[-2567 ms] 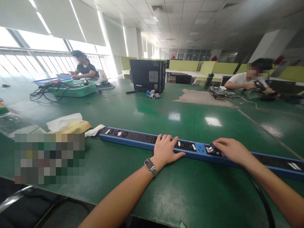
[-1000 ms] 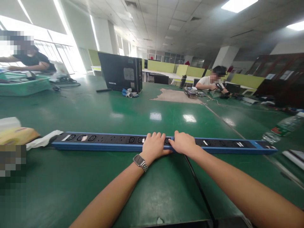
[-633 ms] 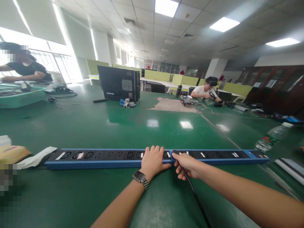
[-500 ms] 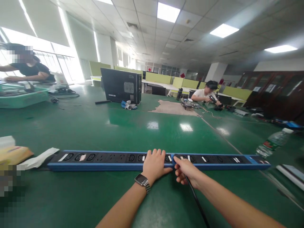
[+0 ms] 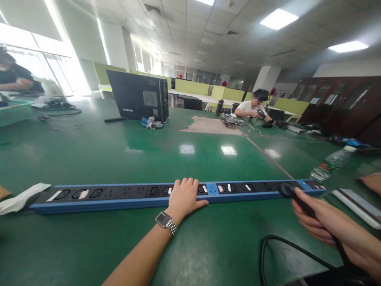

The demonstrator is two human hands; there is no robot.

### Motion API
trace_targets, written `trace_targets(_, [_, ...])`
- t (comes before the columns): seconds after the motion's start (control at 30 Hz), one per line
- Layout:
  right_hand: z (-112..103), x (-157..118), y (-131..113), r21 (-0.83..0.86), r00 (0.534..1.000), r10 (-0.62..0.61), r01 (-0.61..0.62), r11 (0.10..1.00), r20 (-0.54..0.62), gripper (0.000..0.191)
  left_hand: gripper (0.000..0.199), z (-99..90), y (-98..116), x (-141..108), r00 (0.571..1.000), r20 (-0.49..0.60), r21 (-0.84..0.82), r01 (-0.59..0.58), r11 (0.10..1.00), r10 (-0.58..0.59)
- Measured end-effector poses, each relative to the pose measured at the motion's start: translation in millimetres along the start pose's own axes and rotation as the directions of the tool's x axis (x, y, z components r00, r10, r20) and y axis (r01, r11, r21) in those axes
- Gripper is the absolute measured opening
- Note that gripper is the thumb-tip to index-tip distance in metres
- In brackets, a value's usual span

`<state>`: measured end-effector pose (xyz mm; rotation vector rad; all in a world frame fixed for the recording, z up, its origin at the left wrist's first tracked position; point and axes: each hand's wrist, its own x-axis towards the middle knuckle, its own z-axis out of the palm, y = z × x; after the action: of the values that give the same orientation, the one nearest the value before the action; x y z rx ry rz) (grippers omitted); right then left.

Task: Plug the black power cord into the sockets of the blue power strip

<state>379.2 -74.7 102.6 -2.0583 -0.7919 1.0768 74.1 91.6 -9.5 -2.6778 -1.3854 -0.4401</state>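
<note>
A long blue and black power strip (image 5: 125, 202) lies across the green table, with rows of sockets and several white stickers. My left hand (image 5: 185, 198), a watch on its wrist, rests flat over the strip's middle, fingers spread a little and thumb out to the right. My right hand (image 5: 315, 216) grips a black plug (image 5: 288, 190) by its cable end, over the strip's right part; whether the plug touches the strip is unclear. A black cable (image 5: 263, 254) loops below my right hand.
A water bottle (image 5: 331, 163) and a white-edged device (image 5: 357, 206) are at the right. White tissue (image 5: 25, 198) lies at the strip's left end. Farther back are a computer case (image 5: 138, 95), gloves (image 5: 152, 122) and two people. Another hand (image 5: 372, 182) shows at the right edge.
My right hand has moved right along the strip with the plug, uncovering the blue socket near the middle. My left hand stays on the strip. The view has shifted.
</note>
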Motion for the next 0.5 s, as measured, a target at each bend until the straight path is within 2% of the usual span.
trace_targets(0.1, [19.7, 22.5, -10.7, 0.075, 0.986, -0.043, 0.031, 0.997, 0.16, 0.058, 0.061, -1.4, 0.5, -0.9, 1.0, -0.001, -0.004, 0.013, 1.0, -0.013])
trace_targets(0.2, [40.6, 47.8, -21.4, -0.021, 0.974, -0.01, 0.015, 1.0, 0.224, 0.059, 0.06, -3.0, 1.3, -1.0, 0.999, 0.017, -0.012, 0.03, 0.999, -0.03])
trace_targets(0.3, [54.1, 70.1, -21.0, -0.184, 0.972, -0.053, 0.097, 0.978, 0.229, 0.061, 0.061, -3.0, 1.1, -0.9, 0.999, 0.015, -0.021, 0.034, 0.999, -0.034])
trace_targets(0.37, [58.2, 80.3, -16.5, -0.351, 0.973, -0.168, 0.216, 0.911, 0.161, 0.06, 0.063, -2.7, 0.5, -0.9, 0.999, 0.009, -0.024, 0.031, 0.999, -0.031])
trace_targets(0.4, [58.6, 83.5, -14.1, -0.436, 0.957, -0.26, 0.288, 0.852, 0.126, 0.057, 0.064, -2.5, 0.2, -1.0, 1.0, 0.009, -0.026, 0.03, 0.999, -0.03])
trace_targets(0.47, [55.4, 85.3, -10.0, -0.569, 0.892, -0.436, 0.421, 0.706, 0.119, 0.052, 0.065, -2.1, -0.2, -1.1, 1.0, 0.008, -0.029, 0.027, 0.999, -0.027])
trace_targets(0.5, [51.0, 83.9, -8.4, -0.601, 0.857, -0.49, 0.478, 0.64, 0.161, 0.049, 0.065, -1.9, -0.3, -1.2, 1.0, 0.006, -0.03, 0.026, 0.999, -0.026])
